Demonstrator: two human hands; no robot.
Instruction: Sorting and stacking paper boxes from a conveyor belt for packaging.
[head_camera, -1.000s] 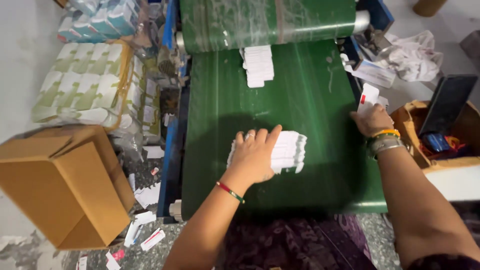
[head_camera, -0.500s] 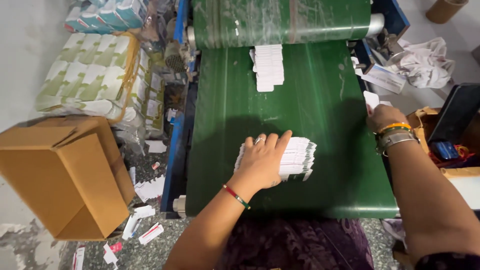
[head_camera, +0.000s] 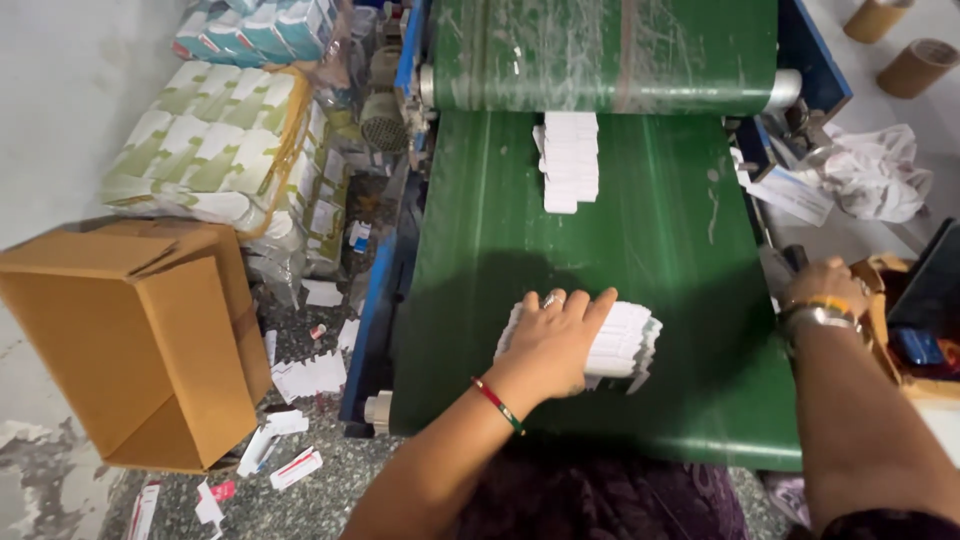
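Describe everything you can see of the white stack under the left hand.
The white stack is a batch of flat, thin pieces that look like folded card, fanned sideways so their edges overlap like shingles. It lies flat on the green belt, near the belt's close end. The left hand rests palm down on its left part, fingers spread over it, hiding that portion. Its right end is uncovered and slightly ragged.

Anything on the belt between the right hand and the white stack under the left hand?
Nothing visible. The right hand sits at the belt's right edge; only bare green belt lies between it and the white stack, which the left hand presses flat.
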